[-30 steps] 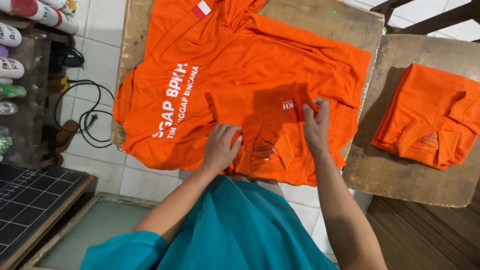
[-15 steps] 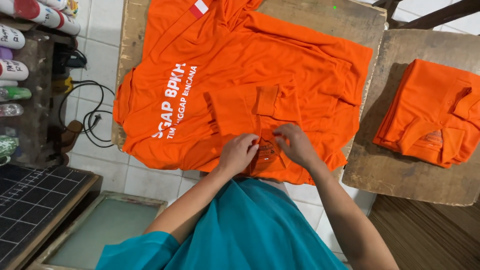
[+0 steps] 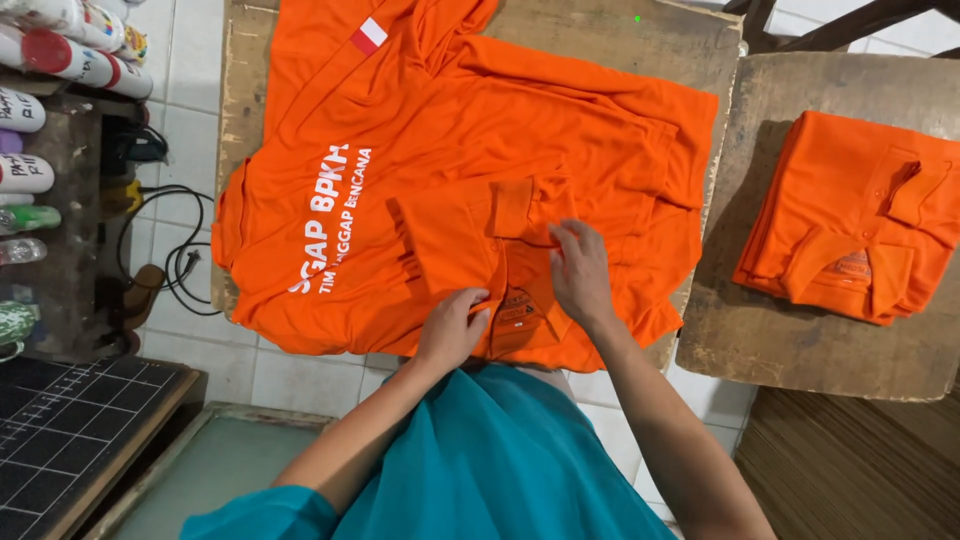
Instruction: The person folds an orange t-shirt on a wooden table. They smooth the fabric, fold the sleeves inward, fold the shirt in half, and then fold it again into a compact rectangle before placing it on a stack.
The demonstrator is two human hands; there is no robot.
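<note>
Bright orange polo shirt w/ white lettering lies spread over a worn wooden board table, red-and-white patch near its top. Both hands close together at the shirt's collar, near edge of table. Left hand pinches the collar fabric, fingers curled onto it. Right hand lies flat, palm down, pressing cloth just beside the collar; not gripping. To the right, 1 stack of folded orange shirts on a 2nd worn wooden table. Spray cans on shelf at left.
</note>
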